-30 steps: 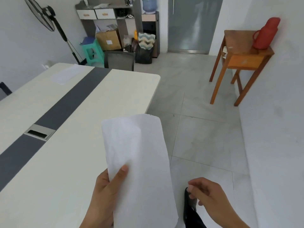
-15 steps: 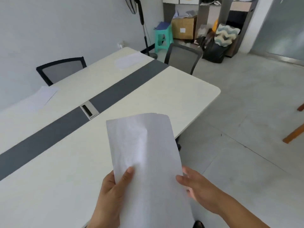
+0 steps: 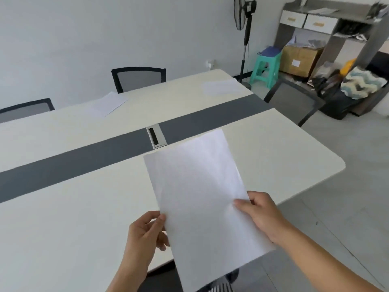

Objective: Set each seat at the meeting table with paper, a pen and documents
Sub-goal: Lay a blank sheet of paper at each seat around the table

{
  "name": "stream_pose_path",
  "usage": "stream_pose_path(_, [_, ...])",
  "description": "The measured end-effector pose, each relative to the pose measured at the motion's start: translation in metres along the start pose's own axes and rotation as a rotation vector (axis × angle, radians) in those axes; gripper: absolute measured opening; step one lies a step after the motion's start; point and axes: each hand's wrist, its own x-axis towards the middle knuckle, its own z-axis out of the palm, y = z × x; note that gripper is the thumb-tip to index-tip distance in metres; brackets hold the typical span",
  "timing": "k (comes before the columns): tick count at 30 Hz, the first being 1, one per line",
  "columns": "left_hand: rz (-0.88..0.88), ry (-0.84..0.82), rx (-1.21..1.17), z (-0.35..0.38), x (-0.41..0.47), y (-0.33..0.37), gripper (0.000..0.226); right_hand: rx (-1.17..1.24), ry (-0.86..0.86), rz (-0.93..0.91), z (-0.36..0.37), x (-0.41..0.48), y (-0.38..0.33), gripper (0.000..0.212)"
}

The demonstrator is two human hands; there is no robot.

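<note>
While two papers already lie on the table (image 3: 63, 228), a far sheet (image 3: 109, 103) before a chair (image 3: 137, 77) and an end sheet (image 3: 221, 86) near an end chair (image 3: 292, 102), the job seems early: no pen or documents show anywhere. Both hands are clamped on a third sheet (image 3: 200, 197), held in the air above the table's near edge. The left hand (image 3: 143, 234) pinches its left edge, the right hand (image 3: 261, 213) its right. It probably belongs at this near seat. A cable box (image 3: 155, 137) sits just beyond its top edge, hardly an obstacle. Fan (image 3: 240, 13), stool (image 3: 265, 68) and shelf (image 3: 373, 39) stand well apart.
</note>
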Motion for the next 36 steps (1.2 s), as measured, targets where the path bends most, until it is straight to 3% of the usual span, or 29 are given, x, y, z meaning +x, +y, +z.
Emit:
stream_pose_path(3, [-0.027,0.051,0.014,-0.017,0.012,-0.009,0.015,-0.032,0.120,0.019,0.001,0.055,0.003,0.030])
stream_pose_path(8, [-0.135,0.092,0.044,-0.042,0.013,-0.027,0.014,-0.118,0.226,0.184,0.012,0.139,0.050,0.012])
stream_pose_path(12, [-0.202,0.145,0.071,-0.055,0.008,-0.041,0.013,-0.286,0.263,0.305,0.022,0.179,0.094,0.019])
stream_pose_path(16, [-0.260,0.148,0.132,-0.056,0.006,-0.054,0.011,-0.448,0.304,0.380,0.023,0.193,0.117,0.025])
stream_pose_path(22, [-0.268,0.071,0.254,-0.055,0.013,-0.053,0.011,-0.594,0.293,0.396,0.023,0.195,0.115,0.017])
stream_pose_path(26, [-0.234,0.027,0.289,-0.046,0.025,-0.043,0.011,-0.690,0.264,0.385,0.014,0.191,0.110,0.027])
stream_pose_path(31, [-0.152,-0.082,0.335,-0.020,0.042,-0.025,0.013,-0.565,0.260,0.286,-0.016,0.163,0.097,0.038])
stream_pose_path(36, [-0.073,-0.223,0.425,0.020,0.062,-0.012,0.012,-0.260,0.290,0.194,-0.066,0.099,0.088,0.010])
